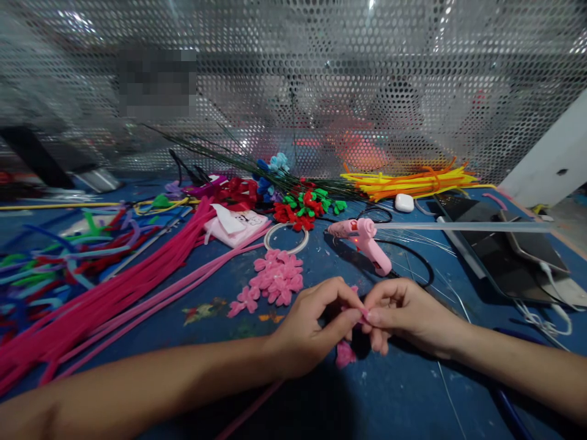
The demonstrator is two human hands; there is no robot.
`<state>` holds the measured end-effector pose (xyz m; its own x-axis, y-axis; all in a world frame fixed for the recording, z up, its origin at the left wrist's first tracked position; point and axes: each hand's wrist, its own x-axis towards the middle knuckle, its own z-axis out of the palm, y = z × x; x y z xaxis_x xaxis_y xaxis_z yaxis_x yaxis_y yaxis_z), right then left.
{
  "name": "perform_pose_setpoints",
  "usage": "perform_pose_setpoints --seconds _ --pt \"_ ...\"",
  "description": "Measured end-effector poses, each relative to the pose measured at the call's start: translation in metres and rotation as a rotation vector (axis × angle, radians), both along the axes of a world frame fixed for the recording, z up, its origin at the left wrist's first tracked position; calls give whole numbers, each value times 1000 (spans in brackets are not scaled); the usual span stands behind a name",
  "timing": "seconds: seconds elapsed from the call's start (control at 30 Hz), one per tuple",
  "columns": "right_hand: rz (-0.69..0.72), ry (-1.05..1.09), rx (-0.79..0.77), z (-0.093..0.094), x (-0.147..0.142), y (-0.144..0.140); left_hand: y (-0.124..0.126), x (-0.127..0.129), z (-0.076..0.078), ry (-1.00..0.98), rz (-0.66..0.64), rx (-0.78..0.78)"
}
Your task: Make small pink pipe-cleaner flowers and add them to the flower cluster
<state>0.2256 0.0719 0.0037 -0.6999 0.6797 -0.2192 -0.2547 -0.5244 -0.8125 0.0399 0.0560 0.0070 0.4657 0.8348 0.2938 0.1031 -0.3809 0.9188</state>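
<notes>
A small pink pipe cleaner piece (363, 313) is pinched between the left hand (312, 324) and right hand (403, 311), fingertips meeting right at the middle.

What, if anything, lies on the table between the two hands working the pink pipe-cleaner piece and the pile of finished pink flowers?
Nothing visible. The left hand and right hand pinch the pink pipe-cleaner piece together; the pile of pink flowers lies just beyond the left hand, with only bare blue table between. The pink glue gun sits off to the right.
</notes>
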Motion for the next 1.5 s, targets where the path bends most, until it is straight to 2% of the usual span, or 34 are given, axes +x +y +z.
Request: perform_pose_setpoints --seconds 0.9,1.1,1.37,1.5 --pt "-54 -17 44 -1 1 -3 2 0 -2 10 22 -107" --pt "-54 -46 47 -1 1 -3 3 0 0 35 -7 -74" --pt "-65 -130 109 0 0 -5 3 -3 -3 178 -47 60" --pt "-100 -187 168 2 0 -4 3 0 -4 173 -20 -18"
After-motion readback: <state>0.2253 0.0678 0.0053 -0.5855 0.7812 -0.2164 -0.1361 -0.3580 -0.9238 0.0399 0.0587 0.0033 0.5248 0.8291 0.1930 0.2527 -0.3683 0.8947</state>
